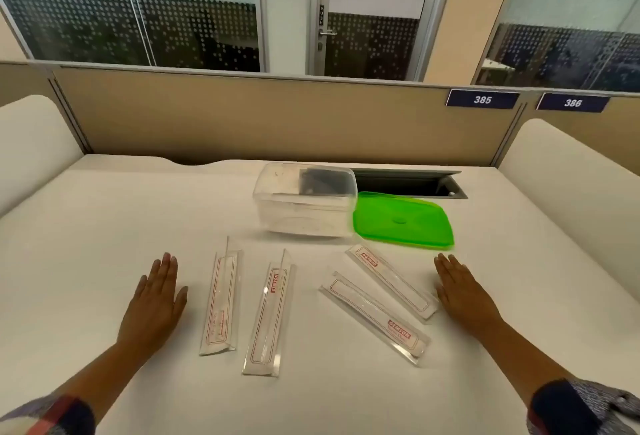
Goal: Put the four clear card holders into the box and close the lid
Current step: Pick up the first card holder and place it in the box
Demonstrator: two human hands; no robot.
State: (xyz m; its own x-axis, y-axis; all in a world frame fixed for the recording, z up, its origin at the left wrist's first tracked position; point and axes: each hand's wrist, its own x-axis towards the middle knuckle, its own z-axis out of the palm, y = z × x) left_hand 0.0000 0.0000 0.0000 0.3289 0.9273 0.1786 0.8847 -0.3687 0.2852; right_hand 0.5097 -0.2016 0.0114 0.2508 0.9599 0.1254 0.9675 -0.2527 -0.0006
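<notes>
Both grips, left (156, 299) and right (464, 296), flat and empty on desk (104, 226), flanking four clear card holders (375, 318); open box (306, 204), green lid (403, 220) near far edge.

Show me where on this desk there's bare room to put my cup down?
Bare white desk lies left of the clear box, beyond the left hand. More lies near the front edge, between the forearms. The middle is crowded: four card holders lie between the two hands, with the green lid beyond the right hand.
</notes>
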